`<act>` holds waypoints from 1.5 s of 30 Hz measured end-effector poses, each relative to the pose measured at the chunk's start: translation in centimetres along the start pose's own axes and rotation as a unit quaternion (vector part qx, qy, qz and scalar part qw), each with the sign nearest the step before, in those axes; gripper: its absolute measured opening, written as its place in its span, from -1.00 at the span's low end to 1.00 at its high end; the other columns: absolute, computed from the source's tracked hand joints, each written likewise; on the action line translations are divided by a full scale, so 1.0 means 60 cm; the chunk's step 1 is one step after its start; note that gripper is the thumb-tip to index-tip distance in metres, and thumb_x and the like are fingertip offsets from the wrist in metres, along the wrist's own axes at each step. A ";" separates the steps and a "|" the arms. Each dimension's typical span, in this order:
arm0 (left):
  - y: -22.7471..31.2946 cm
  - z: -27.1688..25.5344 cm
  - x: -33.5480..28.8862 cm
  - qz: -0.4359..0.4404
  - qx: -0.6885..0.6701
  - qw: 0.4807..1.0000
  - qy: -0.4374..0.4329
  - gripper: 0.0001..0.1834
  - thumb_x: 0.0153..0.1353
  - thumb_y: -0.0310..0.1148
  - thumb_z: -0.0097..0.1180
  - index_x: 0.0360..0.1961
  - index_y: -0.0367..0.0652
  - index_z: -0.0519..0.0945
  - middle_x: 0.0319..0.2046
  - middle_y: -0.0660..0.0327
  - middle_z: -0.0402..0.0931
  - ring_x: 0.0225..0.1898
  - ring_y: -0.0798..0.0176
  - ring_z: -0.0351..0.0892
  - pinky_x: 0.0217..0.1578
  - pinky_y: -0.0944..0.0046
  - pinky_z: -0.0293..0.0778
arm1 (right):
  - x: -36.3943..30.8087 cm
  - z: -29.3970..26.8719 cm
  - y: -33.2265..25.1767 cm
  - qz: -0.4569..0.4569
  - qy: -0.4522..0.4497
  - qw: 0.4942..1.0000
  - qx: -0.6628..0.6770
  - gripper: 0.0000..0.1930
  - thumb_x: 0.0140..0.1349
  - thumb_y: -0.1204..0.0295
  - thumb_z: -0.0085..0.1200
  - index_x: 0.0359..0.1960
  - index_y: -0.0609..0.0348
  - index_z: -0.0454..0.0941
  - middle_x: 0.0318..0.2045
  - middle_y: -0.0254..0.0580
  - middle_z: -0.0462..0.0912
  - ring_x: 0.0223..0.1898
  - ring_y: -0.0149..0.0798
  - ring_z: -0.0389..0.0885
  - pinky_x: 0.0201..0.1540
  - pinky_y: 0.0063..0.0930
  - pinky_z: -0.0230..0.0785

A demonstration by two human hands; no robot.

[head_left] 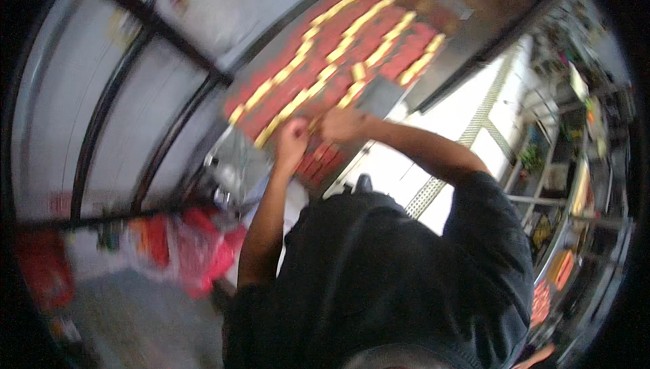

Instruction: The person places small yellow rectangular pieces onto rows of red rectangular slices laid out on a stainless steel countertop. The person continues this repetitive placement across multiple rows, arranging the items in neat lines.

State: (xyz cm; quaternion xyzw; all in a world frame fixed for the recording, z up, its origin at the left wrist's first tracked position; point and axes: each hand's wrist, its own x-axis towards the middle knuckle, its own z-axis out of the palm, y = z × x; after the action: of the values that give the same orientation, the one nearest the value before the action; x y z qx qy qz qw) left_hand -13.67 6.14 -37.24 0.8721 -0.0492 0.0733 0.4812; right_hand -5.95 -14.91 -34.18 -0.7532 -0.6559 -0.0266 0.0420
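My left hand (292,139) and my right hand (342,126) are close together over the near part of a work table. Both have their fingers curled closed, and a small yellowish-brown bit shows between them, too blurred to name. Rows of red strips (274,83), which look like raw meat, cover the table beyond my hands. Lines of short yellow pieces (298,101) run across these rows. A smaller group of red strips (318,164) lies just below my hands at the near edge.
A grey flat surface (242,159) borders the strips at the left. Dark metal bars (108,105) stand further left, with pink and red plastic bags (203,247) below them. At right, a pale tiled floor (467,145) has a drain grate (428,196), and crowded metal shelving (562,166) stands beyond.
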 end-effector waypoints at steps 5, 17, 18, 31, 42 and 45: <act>-0.056 0.009 -0.001 0.000 -0.040 0.997 -0.070 -0.92 0.30 -0.54 0.26 -0.20 -0.27 0.64 -0.32 0.13 0.62 -0.24 0.21 0.63 -0.13 0.19 0.56 | 0.026 -0.009 -0.017 0.009 -0.099 0.994 -0.045 -0.78 0.09 0.26 0.19 -0.52 0.12 0.73 -0.53 -0.16 0.75 -0.43 0.04 0.77 -0.45 0.06 0.55; 0.036 -0.011 -0.003 0.026 0.030 0.995 -0.089 -0.62 0.05 -0.44 0.49 -0.13 -0.26 0.61 -0.28 0.07 0.63 -0.21 0.11 0.68 -0.19 0.11 0.62 | 0.011 0.062 0.018 -0.031 0.180 0.983 -0.033 -0.71 0.34 0.29 0.06 -0.09 0.26 0.64 -0.11 -0.05 0.66 0.05 0.01 0.63 0.14 0.01 0.47; 0.010 -0.005 0.001 0.028 0.018 0.995 -0.090 -0.62 0.05 -0.43 0.50 -0.14 -0.26 0.61 -0.28 0.05 0.63 -0.21 0.09 0.68 -0.18 0.10 0.61 | 0.010 0.059 0.019 -0.030 0.168 0.985 -0.028 -0.71 0.30 0.30 0.09 -0.11 0.27 0.64 -0.13 -0.06 0.65 0.05 0.00 0.62 0.13 0.00 0.46; 0.003 0.007 0.008 0.017 -0.005 1.000 -0.023 -0.76 0.32 -0.31 0.39 -0.28 -0.32 0.71 -0.33 0.07 0.71 -0.30 0.18 0.70 -0.22 0.17 0.57 | -0.014 0.011 0.018 0.140 0.155 0.972 0.111 -0.60 0.22 0.29 0.28 0.12 -0.01 0.72 0.28 -0.13 0.62 0.38 0.04 0.46 0.42 0.01 0.30; 0.005 0.004 0.008 -0.007 0.051 0.998 0.020 -0.75 0.24 -0.42 0.43 -0.14 -0.27 0.64 -0.31 0.04 0.68 -0.28 -0.04 0.71 -0.20 0.04 0.59 | 0.021 0.000 0.014 0.128 0.068 0.985 0.096 -0.74 0.20 0.32 0.26 -0.09 0.03 0.77 0.08 -0.21 0.69 0.31 -0.13 0.50 0.29 -0.15 0.26; 0.033 0.006 -0.004 0.067 0.105 0.990 0.057 -0.63 0.22 -0.45 0.45 -0.04 -0.26 0.54 -0.18 0.04 0.69 -0.18 -0.01 0.74 -0.16 0.02 0.63 | 0.024 -0.010 0.012 0.115 0.064 0.986 0.099 -0.76 0.22 0.30 0.25 -0.11 0.04 0.77 0.07 -0.21 0.69 0.29 -0.12 0.50 0.29 -0.09 0.25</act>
State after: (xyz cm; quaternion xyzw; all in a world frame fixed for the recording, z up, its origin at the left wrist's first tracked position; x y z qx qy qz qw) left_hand -14.17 4.81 -35.81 0.9071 -0.0723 0.1600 0.3825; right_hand -5.01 -13.64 -33.49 -0.8123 -0.5605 -0.0046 0.1612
